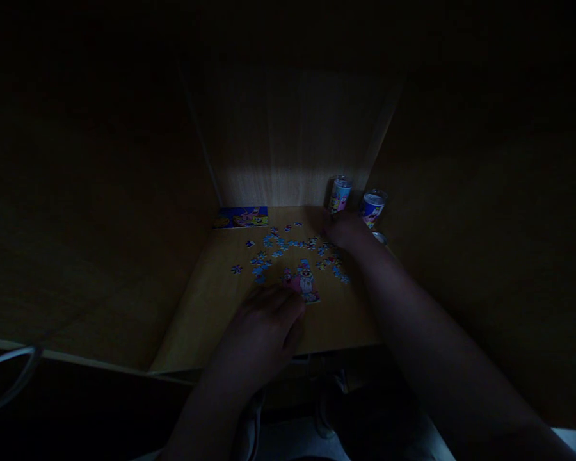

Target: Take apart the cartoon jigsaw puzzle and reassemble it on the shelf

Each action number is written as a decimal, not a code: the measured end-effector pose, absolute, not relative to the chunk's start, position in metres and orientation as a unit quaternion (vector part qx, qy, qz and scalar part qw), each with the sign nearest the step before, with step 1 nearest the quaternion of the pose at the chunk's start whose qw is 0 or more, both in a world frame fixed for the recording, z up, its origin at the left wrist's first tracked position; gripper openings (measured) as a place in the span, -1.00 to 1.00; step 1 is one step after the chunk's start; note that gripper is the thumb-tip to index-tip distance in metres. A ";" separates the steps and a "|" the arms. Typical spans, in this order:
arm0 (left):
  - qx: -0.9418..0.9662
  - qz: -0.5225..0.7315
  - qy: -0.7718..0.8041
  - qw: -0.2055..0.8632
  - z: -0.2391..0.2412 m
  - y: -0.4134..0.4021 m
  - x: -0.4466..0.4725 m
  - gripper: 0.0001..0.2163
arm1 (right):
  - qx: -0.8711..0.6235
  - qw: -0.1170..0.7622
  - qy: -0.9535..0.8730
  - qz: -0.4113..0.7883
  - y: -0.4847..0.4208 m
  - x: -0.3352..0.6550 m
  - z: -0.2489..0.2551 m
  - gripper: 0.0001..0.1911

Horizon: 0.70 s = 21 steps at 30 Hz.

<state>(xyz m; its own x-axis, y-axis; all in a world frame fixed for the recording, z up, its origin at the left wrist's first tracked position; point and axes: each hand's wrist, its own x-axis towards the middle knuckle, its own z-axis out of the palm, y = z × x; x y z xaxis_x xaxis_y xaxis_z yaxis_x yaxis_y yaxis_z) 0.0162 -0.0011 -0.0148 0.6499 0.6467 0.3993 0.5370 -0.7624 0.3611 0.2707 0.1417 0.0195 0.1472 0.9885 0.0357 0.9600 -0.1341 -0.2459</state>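
Observation:
The scene is very dark. Several small jigsaw pieces (283, 246) lie scattered on a wooden desk top (221, 301). A joined patch of the puzzle (303, 282) with pink and white figures sits near the front. My left hand (264, 326) rests on the desk with its fingertips touching that patch; the fingers lie close together and curled. My right hand (348, 230) reaches farther back among the loose pieces, knuckles up, fingers bent down onto them. Whether it holds a piece is hidden.
A printed picture card (242, 218) lies at the back left of the desk. Two small cartoon-printed cans (340, 194) (372, 207) stand at the back right by the wall. Wooden panels close in the desk on both sides. A cable (9, 374) hangs at lower left.

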 end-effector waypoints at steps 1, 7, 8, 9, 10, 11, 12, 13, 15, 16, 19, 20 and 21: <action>0.902 0.258 0.329 0.107 -0.014 -0.002 0.016 -0.87 | -0.746 0.102 -0.654 0.073 0.142 0.270 0.019 -0.23; 0.903 0.255 0.329 0.107 -0.011 -0.003 0.017 -0.86 | -0.755 0.130 -0.640 0.058 0.141 0.270 0.021 -0.22; 0.902 0.259 0.329 0.106 -0.011 -0.003 0.017 -0.86 | -0.758 0.146 -0.634 0.049 0.141 0.272 0.022 -0.22; 0.902 0.262 0.328 0.105 -0.011 -0.003 0.017 -0.86 | -0.760 0.161 -0.628 0.043 0.140 0.275 0.023 -0.22; 0.902 0.262 0.327 0.105 -0.011 -0.004 0.017 -0.86 | -0.762 0.174 -0.623 0.040 0.140 0.277 0.023 -0.22; 0.902 0.263 0.326 0.105 -0.011 -0.004 0.017 -0.86 | -0.764 0.181 -0.618 0.041 0.139 0.279 0.023 -0.23; 0.902 0.261 0.326 0.106 -0.012 -0.004 0.016 -0.86 | -0.768 0.183 -0.612 0.044 0.140 0.281 0.022 -0.25; 0.903 0.258 0.326 0.106 -0.012 -0.004 0.016 -0.86 | -0.771 0.181 -0.609 0.047 0.140 0.282 0.022 -0.27; 0.904 0.256 0.326 0.105 -0.013 -0.003 0.015 -0.87 | -0.775 0.169 -0.607 0.049 0.142 0.283 0.019 -0.30; 0.904 0.255 0.327 0.105 -0.014 -0.003 0.015 -0.87 | -0.776 0.161 -0.608 0.049 0.143 0.282 0.018 -0.30; 0.904 0.257 0.326 0.104 -0.013 -0.005 0.015 -0.88 | -0.771 0.129 -0.622 0.046 0.145 0.279 0.016 -0.27; 0.905 0.258 0.323 0.103 -0.012 -0.006 0.016 -0.88 | -0.767 0.121 -0.629 0.045 0.146 0.278 0.016 -0.27; 0.906 0.259 0.318 0.102 -0.011 -0.009 0.018 -0.88 | -0.761 0.116 -0.637 0.044 0.146 0.277 0.016 -0.27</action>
<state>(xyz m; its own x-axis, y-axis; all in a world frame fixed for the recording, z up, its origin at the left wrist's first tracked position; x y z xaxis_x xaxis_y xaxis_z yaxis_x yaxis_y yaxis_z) 0.0180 -0.0086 -0.0108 0.6642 0.6286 0.4046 0.5231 -0.7775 0.3492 0.2767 0.1459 0.0155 0.1852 0.9794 0.0805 0.9587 -0.1621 -0.2335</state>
